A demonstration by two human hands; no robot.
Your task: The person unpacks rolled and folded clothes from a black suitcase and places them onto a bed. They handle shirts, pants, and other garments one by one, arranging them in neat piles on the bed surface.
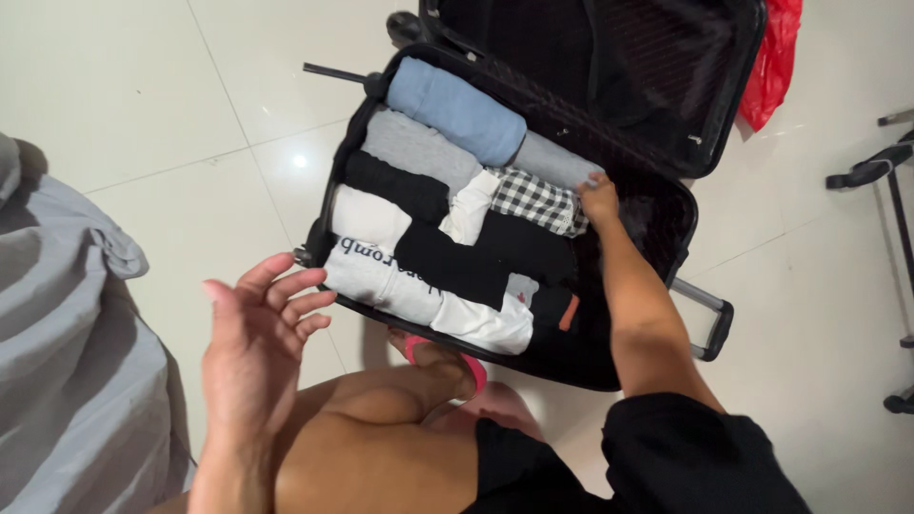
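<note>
An open black suitcase (pixel 681 205) lies on the white tiled floor, packed with rolled clothes. A light blue roll (pixel 455 109) sits at the far end, grey rolls (pixel 419 150) beside it, then black and white rolls. My right hand (pixel 600 198) reaches into the case and presses on a black-and-white checked roll (pixel 538 200) next to a grey roll (pixel 562 162). My left hand (pixel 257 338) hovers open, fingers spread, just outside the near left edge of the case, holding nothing. A white garment with dark lettering (pixel 400 281) lies closest to it.
The suitcase lid (pixel 609 57) stands open at the back. A red plastic bag (pixel 773 62) lies behind it. Grey bedding (pixel 67 362) fills the left edge. A black metal stand (pixel 890 190) is at the right. My bent knee and a pink sandal (pixel 471 366) sit before the case.
</note>
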